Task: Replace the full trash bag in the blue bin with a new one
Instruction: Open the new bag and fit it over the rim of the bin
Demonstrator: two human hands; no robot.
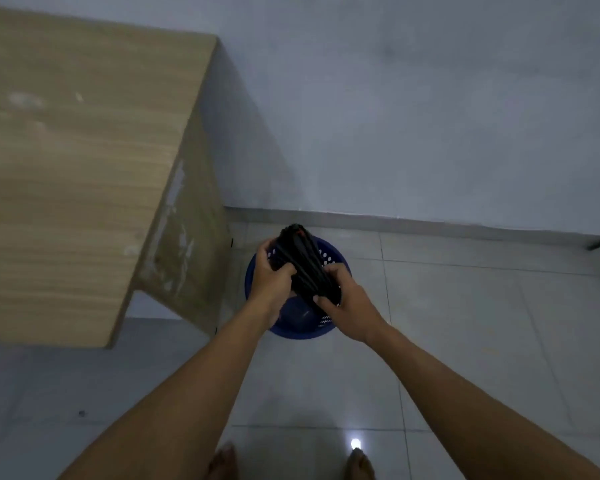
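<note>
Gripping bunched black plastic trash bag in both hands | left hand curled round upper part, right hand pinching lower end | bag slanted between grips, over mouth of round blue perforated plastic bin | bin on pale tiled floor beside light wooden table

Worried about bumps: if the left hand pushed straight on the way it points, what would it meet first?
The left hand grips the black bag; beyond that, probably the blue bin, its far wall, though depth is unclear.
</note>
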